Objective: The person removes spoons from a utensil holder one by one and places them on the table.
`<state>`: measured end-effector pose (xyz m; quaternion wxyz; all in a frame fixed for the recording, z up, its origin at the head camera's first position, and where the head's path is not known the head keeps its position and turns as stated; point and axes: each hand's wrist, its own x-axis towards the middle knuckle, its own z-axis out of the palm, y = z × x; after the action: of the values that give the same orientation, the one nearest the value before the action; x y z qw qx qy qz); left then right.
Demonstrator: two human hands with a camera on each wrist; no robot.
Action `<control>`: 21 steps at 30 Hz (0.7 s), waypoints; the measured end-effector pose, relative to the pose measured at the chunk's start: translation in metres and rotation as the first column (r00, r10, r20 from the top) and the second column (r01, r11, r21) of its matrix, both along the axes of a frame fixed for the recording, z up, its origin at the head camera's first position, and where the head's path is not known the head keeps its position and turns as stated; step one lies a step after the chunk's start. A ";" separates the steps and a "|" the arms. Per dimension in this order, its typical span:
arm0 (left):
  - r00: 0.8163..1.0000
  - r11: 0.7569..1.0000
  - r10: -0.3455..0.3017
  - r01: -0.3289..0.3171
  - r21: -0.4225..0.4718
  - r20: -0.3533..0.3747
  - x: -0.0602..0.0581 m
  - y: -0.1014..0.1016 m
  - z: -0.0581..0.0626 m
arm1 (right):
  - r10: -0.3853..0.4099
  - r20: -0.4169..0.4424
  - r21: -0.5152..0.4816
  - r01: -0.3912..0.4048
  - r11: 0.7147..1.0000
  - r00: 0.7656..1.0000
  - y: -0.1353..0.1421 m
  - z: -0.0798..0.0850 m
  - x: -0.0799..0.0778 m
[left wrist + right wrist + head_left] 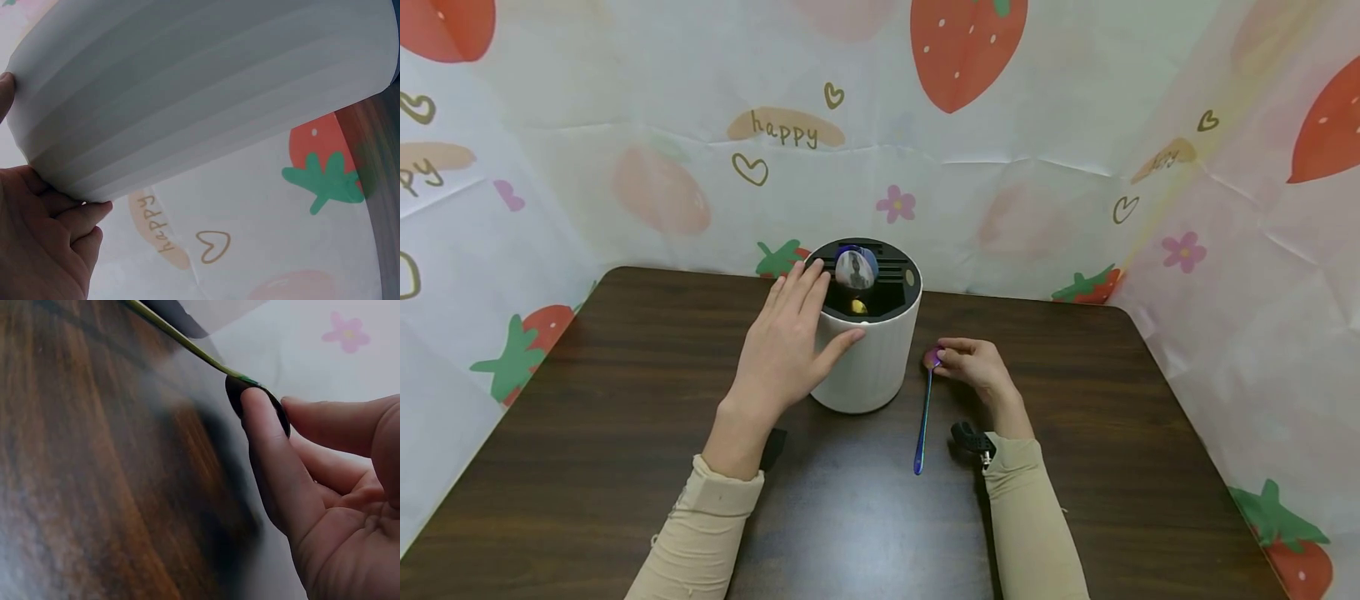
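A white cylindrical holder (872,367) with a black slotted top stands mid-table; a blue-silver spoon bowl (856,267) and a gold one (857,307) stick up inside it. My left hand (820,312) grips the holder's left side, fingers along the rim and thumb on the front wall. The left wrist view shows that ribbed white wall (206,94) between the thumb and the curled fingers (69,219). To the holder's right, my right hand (942,358) pinches the bowl of an iridescent spoon (923,417) lying on the table, handle toward me. In the right wrist view the fingertips (262,419) pinch the spoon's dark bowl (234,394).
The dark wooden table (587,417) has rounded far corners. A strawberry-print sheet (1037,167) walls in the back and both sides. Black camera mounts sit at both wrists (973,437).
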<state>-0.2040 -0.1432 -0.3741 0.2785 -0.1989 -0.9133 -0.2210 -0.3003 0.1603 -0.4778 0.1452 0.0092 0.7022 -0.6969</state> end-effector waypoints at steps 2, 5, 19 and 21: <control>1.000 1.000 0.002 -0.002 0.000 0.005 0.000 0.000 0.000 | -0.001 -0.003 0.011 0.001 1.000 1.000 0.000 -0.001 0.000; 1.000 1.000 0.004 -0.004 -0.001 0.009 0.000 0.000 0.000 | 0.002 -0.008 0.034 -0.002 0.999 1.000 0.000 -0.001 0.001; 1.000 1.000 0.004 -0.004 -0.003 0.003 0.000 0.000 0.000 | -0.068 -0.053 0.198 0.077 0.977 0.996 0.003 0.001 0.001; 1.000 1.000 0.003 -0.003 -0.004 0.005 0.000 0.000 0.000 | -0.078 -0.062 0.235 0.091 0.968 0.995 0.003 0.003 0.002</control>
<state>-0.2042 -0.1431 -0.3737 0.2761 -0.1972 -0.9148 -0.2192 -0.2981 0.1633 -0.4753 0.0947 0.0382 0.7831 -0.6134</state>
